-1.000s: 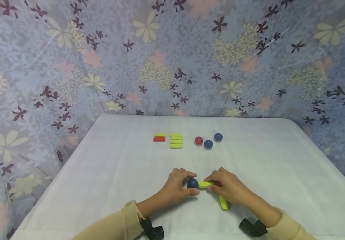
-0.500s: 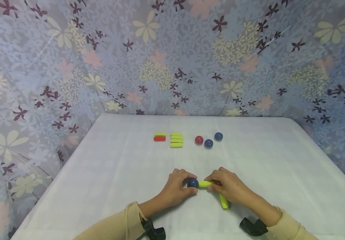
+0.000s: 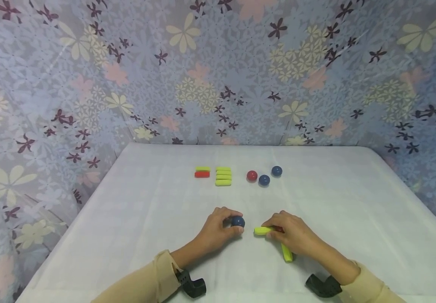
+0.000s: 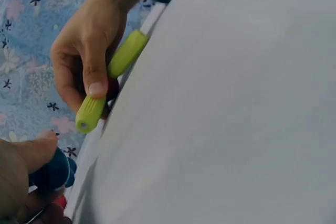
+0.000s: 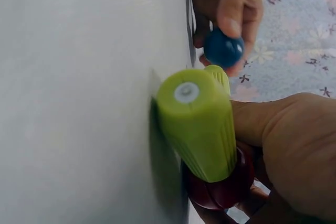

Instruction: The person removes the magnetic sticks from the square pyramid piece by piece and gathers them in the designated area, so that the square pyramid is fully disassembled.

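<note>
My left hand [image 3: 216, 228] holds a blue ball [image 3: 238, 222] between thumb and fingers. Across a small gap, my right hand [image 3: 298, 235] pinches a yellow-green rod [image 3: 262, 231] whose free end points at that ball. Under the right hand, a dark red ball [image 5: 223, 188] joins this rod to a second yellow-green rod [image 3: 287, 253], which angles toward the near edge. In the right wrist view the second rod shows a pale round tip with a small metal dot. Fingers hide most of the red ball in the head view.
Farther back on the white-covered table [image 3: 146, 202] lie a red rod [image 3: 202, 174] beside a yellow-green one, and a stack-like row of yellow-green rods [image 3: 223, 176]. Right of these sit a red ball [image 3: 252, 176] and two blue balls [image 3: 264, 180]. A floral cloth [image 3: 218, 84] hangs behind.
The left hand has drawn the blue ball away from the rod's end, left and slightly back, opening a gap. The right hand with the joined rods has shifted slightly right.
</note>
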{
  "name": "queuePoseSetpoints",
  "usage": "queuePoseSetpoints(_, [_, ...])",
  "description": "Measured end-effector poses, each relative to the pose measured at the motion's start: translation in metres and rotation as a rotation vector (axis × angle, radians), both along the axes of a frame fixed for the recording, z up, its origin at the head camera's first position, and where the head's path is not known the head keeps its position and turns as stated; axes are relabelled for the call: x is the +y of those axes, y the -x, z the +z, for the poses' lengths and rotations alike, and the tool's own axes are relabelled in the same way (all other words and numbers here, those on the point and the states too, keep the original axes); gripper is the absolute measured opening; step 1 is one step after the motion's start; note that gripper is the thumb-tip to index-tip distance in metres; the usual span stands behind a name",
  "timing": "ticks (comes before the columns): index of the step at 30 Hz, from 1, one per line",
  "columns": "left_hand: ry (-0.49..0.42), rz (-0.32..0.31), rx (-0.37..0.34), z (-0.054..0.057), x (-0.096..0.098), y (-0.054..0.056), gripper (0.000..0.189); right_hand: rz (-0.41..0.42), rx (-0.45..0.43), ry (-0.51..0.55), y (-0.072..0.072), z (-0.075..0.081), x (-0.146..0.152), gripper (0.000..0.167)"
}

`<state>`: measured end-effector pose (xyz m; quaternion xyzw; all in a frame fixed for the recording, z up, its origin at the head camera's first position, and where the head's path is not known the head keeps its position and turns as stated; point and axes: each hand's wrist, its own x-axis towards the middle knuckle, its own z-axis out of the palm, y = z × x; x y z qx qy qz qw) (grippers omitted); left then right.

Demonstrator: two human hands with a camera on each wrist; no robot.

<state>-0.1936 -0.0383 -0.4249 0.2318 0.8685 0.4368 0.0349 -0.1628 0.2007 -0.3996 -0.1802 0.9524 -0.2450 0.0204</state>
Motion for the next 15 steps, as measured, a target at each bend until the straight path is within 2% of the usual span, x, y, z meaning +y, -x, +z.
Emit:
queuePoseSetpoints(4, [0.021, 0.015, 0.035, 0.002, 0.016, 0.022, 0.038, 0.019, 0.009, 0.011, 0.000, 0.000, 0.002, 0.019])
queuePoseSetpoints(11, [0.006, 0.164, 0.035, -0.002, 0.056, 0.069, 0.041, 0.022, 0.025, 0.030, -0.002, -0.002, 0.002, 0.019])
queuePoseSetpoints(15, [0.010, 0.204, 0.096, -0.004, 0.070, 0.089, 0.039, 0.029, 0.044, 0.030, -0.002, -0.003, 0.003, 0.020])
